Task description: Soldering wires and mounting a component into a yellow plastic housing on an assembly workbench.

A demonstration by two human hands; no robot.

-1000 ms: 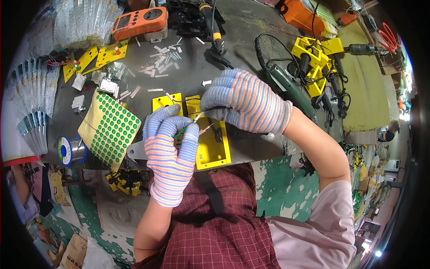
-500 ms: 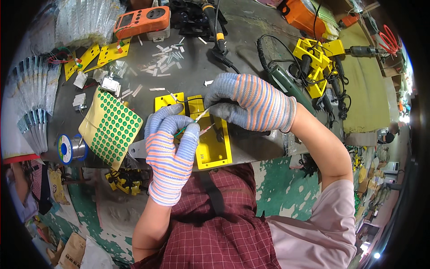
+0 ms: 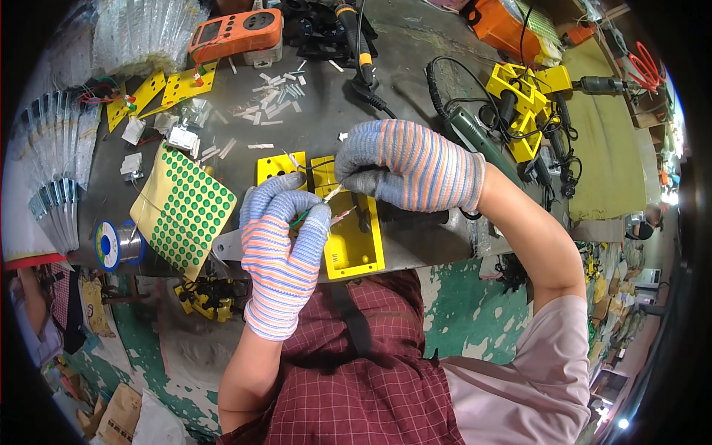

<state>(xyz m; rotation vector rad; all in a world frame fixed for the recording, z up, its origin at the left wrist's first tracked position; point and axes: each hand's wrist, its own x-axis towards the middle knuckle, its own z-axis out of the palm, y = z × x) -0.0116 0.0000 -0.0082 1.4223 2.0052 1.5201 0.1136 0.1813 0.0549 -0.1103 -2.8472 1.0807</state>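
Observation:
My left hand (image 3: 282,248), in a striped knit glove with grey fingertips, pinches a green wire (image 3: 299,221) between thumb and fingers. From the right my right hand (image 3: 415,167), gloved alike, has thumb and forefinger closed on a thin white sleeve (image 3: 333,194) on the wire, between the two hands. Just under them lies an open yellow box (image 3: 352,256), with a dark part and cable inside. Another wire end with a pinkish-white sleeve (image 3: 343,216) sticks out over the box. A yellow panel with holes (image 3: 276,167) lies behind my left fingertips.
A sheet of green round stickers (image 3: 189,211) and a solder spool (image 3: 119,246) lie left. Small white sleeves (image 3: 274,96) are scattered behind, near an orange multimeter (image 3: 236,35). To the right are a dark green corded tool (image 3: 478,137) and several yellow housings (image 3: 519,96).
My right hand has shifted slightly left and up, its fingers still closed by the white sleeve. My left hand stays nearly where it was.

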